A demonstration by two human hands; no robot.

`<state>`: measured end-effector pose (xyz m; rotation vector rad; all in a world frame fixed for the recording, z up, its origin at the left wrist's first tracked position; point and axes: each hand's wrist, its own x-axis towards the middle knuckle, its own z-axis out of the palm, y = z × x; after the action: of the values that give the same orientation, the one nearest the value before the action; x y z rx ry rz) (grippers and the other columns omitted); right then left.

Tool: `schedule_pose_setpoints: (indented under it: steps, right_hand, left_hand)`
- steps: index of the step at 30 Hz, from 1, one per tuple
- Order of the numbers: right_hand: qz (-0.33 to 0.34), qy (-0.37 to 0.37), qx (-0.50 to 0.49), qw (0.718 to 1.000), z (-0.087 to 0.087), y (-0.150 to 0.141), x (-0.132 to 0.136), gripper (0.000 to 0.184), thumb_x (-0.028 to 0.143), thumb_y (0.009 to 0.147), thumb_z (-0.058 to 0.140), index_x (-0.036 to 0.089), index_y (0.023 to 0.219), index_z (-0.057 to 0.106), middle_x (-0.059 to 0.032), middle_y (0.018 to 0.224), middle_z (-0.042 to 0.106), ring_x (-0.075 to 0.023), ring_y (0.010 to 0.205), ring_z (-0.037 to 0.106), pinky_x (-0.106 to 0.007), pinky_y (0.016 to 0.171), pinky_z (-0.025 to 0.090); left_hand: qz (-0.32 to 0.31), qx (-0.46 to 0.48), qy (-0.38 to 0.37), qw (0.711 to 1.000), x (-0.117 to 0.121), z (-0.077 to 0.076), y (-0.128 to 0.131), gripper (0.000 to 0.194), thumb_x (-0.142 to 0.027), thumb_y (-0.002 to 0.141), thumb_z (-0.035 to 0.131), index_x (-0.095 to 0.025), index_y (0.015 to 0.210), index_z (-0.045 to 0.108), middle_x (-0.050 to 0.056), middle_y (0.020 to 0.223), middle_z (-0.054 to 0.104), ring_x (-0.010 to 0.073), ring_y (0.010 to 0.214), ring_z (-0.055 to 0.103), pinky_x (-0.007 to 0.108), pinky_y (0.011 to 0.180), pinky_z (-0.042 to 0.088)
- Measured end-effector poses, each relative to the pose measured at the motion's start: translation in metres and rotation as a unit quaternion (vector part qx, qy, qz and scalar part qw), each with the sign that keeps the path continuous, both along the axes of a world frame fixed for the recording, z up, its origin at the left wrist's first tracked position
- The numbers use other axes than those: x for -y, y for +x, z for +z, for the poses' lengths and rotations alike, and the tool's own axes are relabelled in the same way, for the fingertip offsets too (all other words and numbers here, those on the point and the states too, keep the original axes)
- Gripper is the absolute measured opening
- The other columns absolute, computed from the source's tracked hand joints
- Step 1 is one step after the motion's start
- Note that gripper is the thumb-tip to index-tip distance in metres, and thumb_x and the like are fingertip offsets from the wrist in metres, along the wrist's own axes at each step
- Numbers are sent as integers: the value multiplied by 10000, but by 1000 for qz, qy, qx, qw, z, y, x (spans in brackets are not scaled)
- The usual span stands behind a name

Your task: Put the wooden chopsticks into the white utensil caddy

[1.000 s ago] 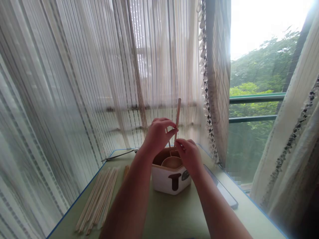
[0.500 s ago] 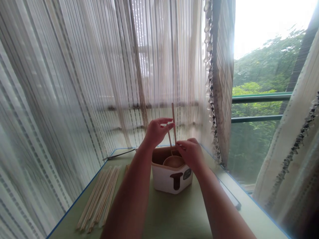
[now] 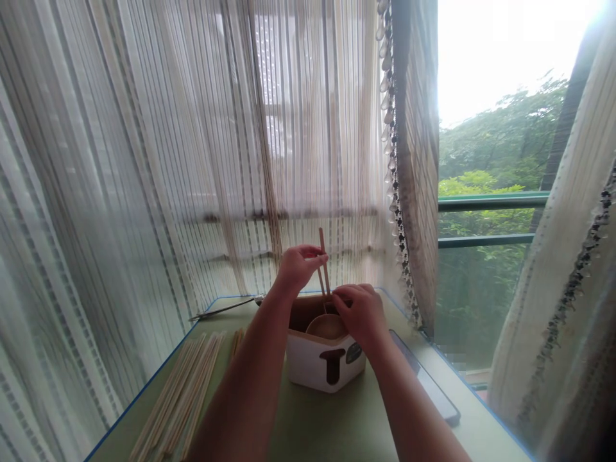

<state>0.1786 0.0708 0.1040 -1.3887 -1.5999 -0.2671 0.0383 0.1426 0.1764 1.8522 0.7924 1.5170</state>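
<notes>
A white container (image 3: 308,372) with a brown inside and a dark T-shaped mark stands on the table. Above it, a slim wooden chopstick (image 3: 323,240) is held upright, tilted slightly left. My left hand (image 3: 299,264) pinches it near the top between thumb and fingers. Lower down, at the container's rim, my right hand (image 3: 360,308) has its thumb and fingertips closed at the chopstick's lower part. A second thin stick (image 3: 321,289) slants beside it. A round brown dish-like piece (image 3: 327,326) sits inside the container; its lower part is hidden by the wall.
Several pale chopsticks (image 3: 178,391) lie in a loose bundle at the left on the green table (image 3: 317,427). More sticks (image 3: 237,340) lie partly behind my left forearm. A long dark metal object (image 3: 224,310) rests at the back left, a phone-like slab (image 3: 433,385) at the right.
The chopstick has come down toward the container, with both hands still at it. The whole view has shifted slightly, so the container appears lower and further left.
</notes>
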Motion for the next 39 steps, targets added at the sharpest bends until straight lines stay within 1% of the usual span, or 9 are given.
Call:
schedule_pose_setpoints:
  steps: [3, 7, 11, 15, 21, 28, 34, 36, 39]
  right_hand:
    - [6, 2, -4, 1000, 0, -1, 2, 142, 258, 777, 571, 262, 800, 711, -11, 864, 714, -212, 865, 566, -344, 810, 412]
    - [7, 5, -12, 1000, 0, -1, 2, 145, 268, 782, 565, 255, 781, 710, -16, 858, 714, -214, 868, 566, -346, 812, 411]
    - [2, -7, -16, 1000, 0, -1, 1, 137, 265, 779, 574, 250, 771, 710, -10, 866, 714, -213, 886, 559, -342, 825, 404]
    - [-2, -14, -16, 1000, 0, -1, 1, 134, 263, 776, 578, 244, 780, 711, -5, 879, 713, -208, 892, 555, -334, 836, 398]
    - [-10, -24, -22, 999, 0, -2, 2, 139, 265, 778, 576, 238, 801, 711, -5, 891, 712, -198, 905, 553, -317, 840, 391]
    - [-16, -20, -33, 999, 0, -3, 3, 137, 264, 778, 574, 240, 789, 709, -6, 890, 710, -200, 915, 553, -322, 852, 384]
    - [-15, -21, -33, 999, 1, -3, 3, 141, 266, 780, 568, 245, 778, 708, -8, 884, 711, -201, 908, 554, -320, 840, 384]
    - [-15, -22, -33, 999, 1, -3, 4, 143, 267, 780, 568, 245, 762, 708, -11, 877, 711, -205, 905, 553, -322, 835, 383]
    - [-13, -20, -38, 999, 1, -3, 4, 145, 270, 780, 566, 246, 757, 707, -11, 864, 711, -205, 899, 552, -323, 831, 383]
  left_hand:
    - [-1, -8, -24, 1000, -1, -1, -1, 251, -357, 626, 729, -147, 759, 692, 56, 721, 697, 145, 663, 638, 261, 618, 501]
    - [-7, -25, -32, 999, 0, 1, -6, 295, -408, 628, 722, -145, 759, 701, 50, 684, 686, 127, 595, 602, 249, 561, 479]
    - [-36, -58, -47, 997, 4, 5, -12, 285, -394, 618, 735, -141, 748, 707, 47, 673, 678, 118, 595, 585, 234, 547, 456]
    - [-41, -53, -66, 996, 8, 8, -13, 286, -373, 620, 735, -129, 766, 701, 60, 712, 684, 121, 621, 589, 224, 541, 446]
    - [-46, -84, -82, 992, 9, 8, -18, 304, -375, 643, 720, -129, 821, 709, 65, 736, 692, 130, 650, 600, 226, 557, 449]
    - [-48, -99, -62, 992, 7, 7, -19, 308, -401, 637, 715, -129, 783, 721, 57, 678, 687, 126, 614, 590, 236, 560, 434]
    - [-44, -124, -81, 988, 7, 8, -20, 303, -397, 644, 709, -130, 785, 721, 65, 693, 696, 123, 605, 586, 229, 546, 426]
    - [-47, -129, -70, 988, 7, 8, -19, 294, -396, 661, 692, -127, 776, 720, 66, 694, 696, 123, 607, 586, 231, 554, 432]
    - [-45, -125, -35, 991, 8, 8, -15, 289, -401, 684, 670, -128, 765, 718, 58, 685, 692, 122, 608, 586, 227, 552, 433]
